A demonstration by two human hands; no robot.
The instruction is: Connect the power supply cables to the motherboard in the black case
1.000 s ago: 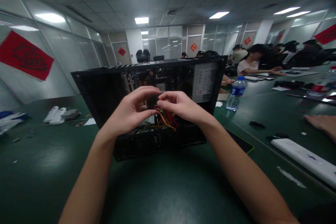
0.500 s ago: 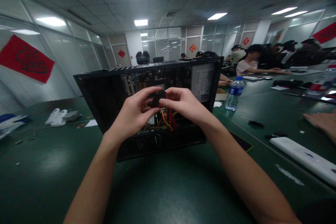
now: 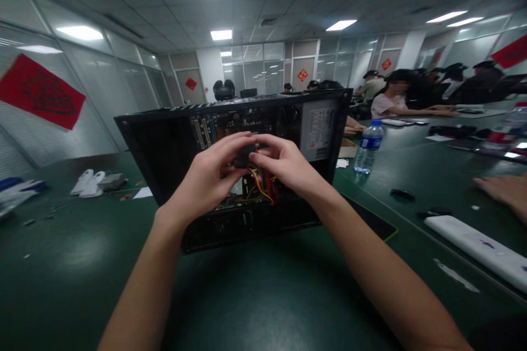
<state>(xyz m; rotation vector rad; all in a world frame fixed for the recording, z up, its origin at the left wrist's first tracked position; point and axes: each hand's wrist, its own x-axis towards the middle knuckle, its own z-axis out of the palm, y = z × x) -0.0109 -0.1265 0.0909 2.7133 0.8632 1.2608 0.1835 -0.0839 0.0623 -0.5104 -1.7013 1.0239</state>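
Note:
An open black computer case stands on the green table, its inside facing me. In front of the opening, my left hand is closed on a small black cable connector. My right hand pinches the same piece from the other side, its fingertips almost meeting the left ones. Red, yellow and black wires hang below the fingers into the case. Most of the connector is hidden by my fingers. Behind the hands show a fan, card slots and a silver power supply.
To the right are a water bottle, a black mat, a long white bar-shaped object and another person's hand. White plastic pieces and a grey block lie left. Other people sit farther back.
Both hands have shifted slightly, and the fingertips have come together over the top of the connector, covering more of it. The wires below have swung a little right. The case has stayed in place.

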